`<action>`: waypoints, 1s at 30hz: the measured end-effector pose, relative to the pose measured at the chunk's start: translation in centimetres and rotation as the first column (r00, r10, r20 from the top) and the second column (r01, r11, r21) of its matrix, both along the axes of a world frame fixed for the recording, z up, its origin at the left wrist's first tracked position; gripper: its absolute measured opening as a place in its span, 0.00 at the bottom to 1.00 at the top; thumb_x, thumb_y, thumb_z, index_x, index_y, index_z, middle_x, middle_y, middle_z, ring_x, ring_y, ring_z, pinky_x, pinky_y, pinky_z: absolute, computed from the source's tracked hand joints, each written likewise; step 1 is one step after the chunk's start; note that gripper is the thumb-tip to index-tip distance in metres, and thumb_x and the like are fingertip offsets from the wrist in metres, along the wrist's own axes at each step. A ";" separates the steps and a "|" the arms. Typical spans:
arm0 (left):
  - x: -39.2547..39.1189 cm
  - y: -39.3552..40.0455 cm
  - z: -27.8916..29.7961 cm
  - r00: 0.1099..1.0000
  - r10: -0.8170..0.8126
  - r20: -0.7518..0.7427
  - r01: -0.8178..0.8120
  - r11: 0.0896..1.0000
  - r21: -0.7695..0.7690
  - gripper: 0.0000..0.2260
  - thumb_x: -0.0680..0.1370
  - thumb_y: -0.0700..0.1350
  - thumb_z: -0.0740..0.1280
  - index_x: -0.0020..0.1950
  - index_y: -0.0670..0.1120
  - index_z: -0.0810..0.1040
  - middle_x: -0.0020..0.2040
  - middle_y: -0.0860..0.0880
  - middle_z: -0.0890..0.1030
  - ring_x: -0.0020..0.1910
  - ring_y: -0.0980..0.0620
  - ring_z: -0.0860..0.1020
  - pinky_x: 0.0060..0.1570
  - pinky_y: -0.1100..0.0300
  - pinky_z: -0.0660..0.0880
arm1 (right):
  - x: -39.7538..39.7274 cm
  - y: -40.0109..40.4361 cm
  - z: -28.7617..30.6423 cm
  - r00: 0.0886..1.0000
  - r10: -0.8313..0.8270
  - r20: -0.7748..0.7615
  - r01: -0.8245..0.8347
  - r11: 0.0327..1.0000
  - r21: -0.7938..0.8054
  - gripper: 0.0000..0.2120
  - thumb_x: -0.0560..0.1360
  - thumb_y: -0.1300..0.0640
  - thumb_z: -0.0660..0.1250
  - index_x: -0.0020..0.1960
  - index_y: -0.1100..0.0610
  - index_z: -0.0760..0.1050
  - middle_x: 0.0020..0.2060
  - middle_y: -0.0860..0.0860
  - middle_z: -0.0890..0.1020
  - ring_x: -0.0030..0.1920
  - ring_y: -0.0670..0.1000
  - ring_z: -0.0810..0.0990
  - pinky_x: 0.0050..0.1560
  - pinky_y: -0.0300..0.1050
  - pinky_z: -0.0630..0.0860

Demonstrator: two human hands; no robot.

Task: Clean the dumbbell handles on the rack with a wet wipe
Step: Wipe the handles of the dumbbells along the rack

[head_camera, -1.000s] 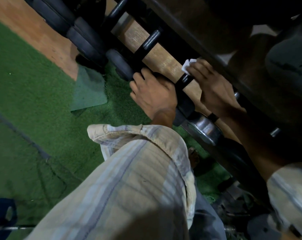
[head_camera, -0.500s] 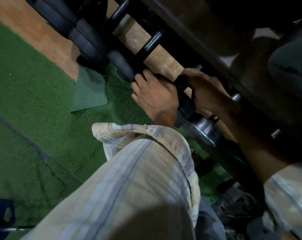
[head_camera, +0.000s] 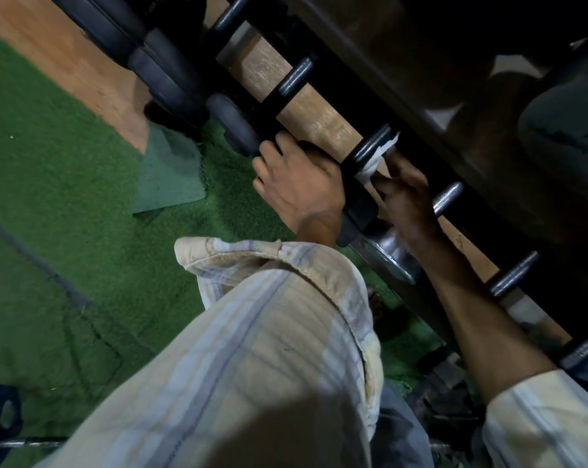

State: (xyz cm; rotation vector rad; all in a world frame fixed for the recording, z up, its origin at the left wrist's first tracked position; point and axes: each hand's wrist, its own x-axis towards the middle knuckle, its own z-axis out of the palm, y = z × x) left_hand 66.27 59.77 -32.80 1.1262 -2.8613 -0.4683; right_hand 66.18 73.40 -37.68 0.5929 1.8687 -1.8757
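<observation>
Fingertips of the left hand (head_camera: 297,187) are hiding, curling over a dumbbell end; right hand (head_camera: 405,197) is pinching a crumpled white wipe (head_camera: 375,160) against the glossy black cylindrical handle (head_camera: 370,150).

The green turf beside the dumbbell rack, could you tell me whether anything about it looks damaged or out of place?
Yes: a paler green patch lies askew on the turf by the rack's foot, its edges lifted.

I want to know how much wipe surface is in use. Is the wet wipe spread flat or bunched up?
Bunched up. The wet wipe shows as a crumpled white wad pressed against a dark dumbbell handle, held by the right hand.
</observation>
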 end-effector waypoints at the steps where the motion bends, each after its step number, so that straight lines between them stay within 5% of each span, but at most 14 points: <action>1: 0.0 0.0 0.0 1.000 0.000 0.000 0.000 1.000 -0.003 0.17 0.69 0.49 0.61 0.56 0.45 0.75 0.56 0.44 0.76 0.57 0.40 0.73 0.55 0.44 0.71 | -0.4 -0.2 0.6 0.982 -0.131 0.134 0.152 0.975 -0.159 0.12 0.77 0.69 0.63 0.58 0.60 0.77 0.51 0.51 0.83 0.52 0.48 0.82 0.56 0.42 0.78; 4: 0.0 0.0 -0.1 1.000 0.003 -0.007 -0.003 1.000 0.005 0.16 0.69 0.48 0.61 0.55 0.45 0.74 0.56 0.44 0.76 0.57 0.41 0.73 0.54 0.44 0.72 | -1.9 -0.2 1.1 0.925 -0.217 0.313 0.335 0.854 -0.398 0.02 0.77 0.65 0.63 0.49 0.61 0.74 0.37 0.52 0.76 0.39 0.49 0.78 0.43 0.43 0.79; 7: 0.0 -0.1 -0.1 1.000 0.006 -0.016 -0.006 1.000 0.012 0.16 0.70 0.48 0.61 0.55 0.45 0.75 0.56 0.44 0.76 0.57 0.40 0.73 0.54 0.44 0.71 | -2.6 -0.6 0.5 0.886 -0.280 0.370 0.410 0.846 -0.342 0.07 0.82 0.59 0.59 0.51 0.61 0.74 0.33 0.49 0.82 0.36 0.45 0.82 0.45 0.41 0.76; 10: 0.0 0.0 0.0 1.000 -0.003 -0.011 0.003 1.000 0.002 0.16 0.70 0.48 0.61 0.55 0.44 0.75 0.56 0.44 0.76 0.57 0.40 0.73 0.54 0.44 0.71 | -3.4 -1.5 1.0 0.901 -0.260 0.348 0.353 0.905 -0.238 0.09 0.83 0.63 0.57 0.46 0.60 0.73 0.21 0.42 0.79 0.26 0.37 0.78 0.37 0.33 0.73; 12: -0.1 0.0 0.1 1.000 -0.003 -0.017 0.003 1.000 0.001 0.16 0.70 0.48 0.60 0.55 0.44 0.75 0.56 0.44 0.76 0.57 0.40 0.73 0.54 0.44 0.71 | -3.5 -2.2 2.0 0.895 -0.225 0.386 0.344 0.898 -0.275 0.13 0.83 0.62 0.57 0.41 0.59 0.74 0.25 0.45 0.80 0.27 0.42 0.79 0.35 0.34 0.76; 15: 0.1 0.0 0.2 1.000 0.002 -0.025 -0.002 1.000 0.006 0.17 0.69 0.49 0.57 0.55 0.45 0.75 0.56 0.44 0.76 0.57 0.40 0.73 0.55 0.44 0.71 | -3.9 -2.8 1.7 0.895 -0.102 0.435 0.240 0.931 -0.276 0.11 0.72 0.62 0.66 0.51 0.64 0.83 0.43 0.55 0.86 0.43 0.52 0.84 0.51 0.45 0.83; 19: 0.0 0.0 0.2 0.999 0.005 -0.033 -0.005 1.000 0.009 0.17 0.69 0.49 0.57 0.54 0.45 0.75 0.55 0.44 0.76 0.56 0.41 0.73 0.55 0.44 0.71 | -5.0 -2.7 3.7 0.866 -0.016 0.500 0.077 0.992 -0.100 0.13 0.78 0.64 0.60 0.36 0.58 0.71 0.21 0.48 0.74 0.19 0.42 0.73 0.20 0.34 0.69; 22: 0.0 -0.2 0.2 1.000 -0.002 -0.015 0.002 1.000 0.008 0.17 0.69 0.49 0.57 0.54 0.45 0.75 0.56 0.44 0.76 0.57 0.41 0.73 0.55 0.44 0.71 | -5.0 -3.3 5.0 0.913 0.025 0.408 -0.089 0.987 0.138 0.12 0.79 0.62 0.65 0.37 0.56 0.69 0.31 0.51 0.77 0.33 0.49 0.81 0.39 0.43 0.82; 25: -0.1 0.0 0.5 1.000 -0.008 -0.005 0.009 1.000 0.017 0.17 0.70 0.49 0.58 0.54 0.45 0.74 0.55 0.44 0.76 0.57 0.40 0.73 0.55 0.44 0.70 | -4.6 -3.5 7.2 0.927 0.173 0.333 -0.305 0.863 0.402 0.13 0.79 0.61 0.67 0.39 0.57 0.65 0.35 0.54 0.74 0.42 0.55 0.81 0.47 0.54 0.81; 27: -0.2 -0.3 0.4 1.000 -0.017 0.014 0.017 1.000 0.008 0.15 0.70 0.49 0.61 0.55 0.45 0.74 0.56 0.44 0.75 0.57 0.41 0.73 0.55 0.44 0.70 | -4.9 -3.9 7.9 0.937 0.207 0.281 -0.319 0.835 0.449 0.13 0.81 0.59 0.67 0.39 0.57 0.68 0.44 0.61 0.81 0.46 0.56 0.82 0.48 0.51 0.81; 30: -0.3 -0.4 0.7 0.997 -0.031 0.075 0.028 0.999 0.030 0.16 0.70 0.50 0.61 0.56 0.46 0.74 0.56 0.45 0.75 0.58 0.42 0.73 0.55 0.45 0.69 | -5.6 -4.7 7.5 0.943 0.263 0.206 -0.332 0.796 0.506 0.09 0.81 0.59 0.68 0.54 0.65 0.80 0.52 0.62 0.83 0.48 0.55 0.83 0.48 0.46 0.81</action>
